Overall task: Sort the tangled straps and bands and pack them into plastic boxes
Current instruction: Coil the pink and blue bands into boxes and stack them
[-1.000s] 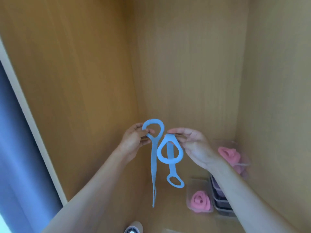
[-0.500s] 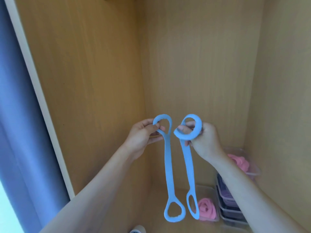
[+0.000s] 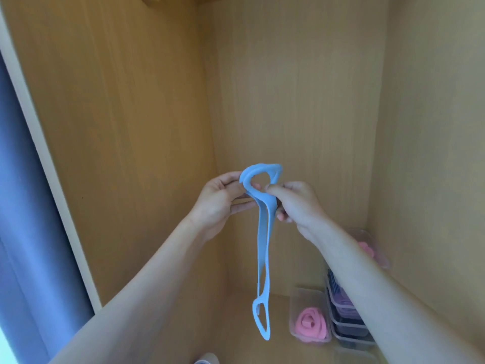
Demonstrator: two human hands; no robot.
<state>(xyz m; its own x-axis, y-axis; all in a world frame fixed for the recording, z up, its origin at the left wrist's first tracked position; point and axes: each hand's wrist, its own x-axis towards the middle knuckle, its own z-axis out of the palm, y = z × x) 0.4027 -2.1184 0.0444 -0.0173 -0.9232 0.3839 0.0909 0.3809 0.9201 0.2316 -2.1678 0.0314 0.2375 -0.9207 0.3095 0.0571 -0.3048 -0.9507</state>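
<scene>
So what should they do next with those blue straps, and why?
Probably roll them up: the left hand and right hand pinch the blue straps together at their top loops, and the pink band in the plastic box lies coiled.

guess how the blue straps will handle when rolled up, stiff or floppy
Probably floppy: the blue straps hang limp from the left hand and right hand, top loops bent. Likely light, as a mere pinch holds them. They should coil like the pink band in its box.
</scene>
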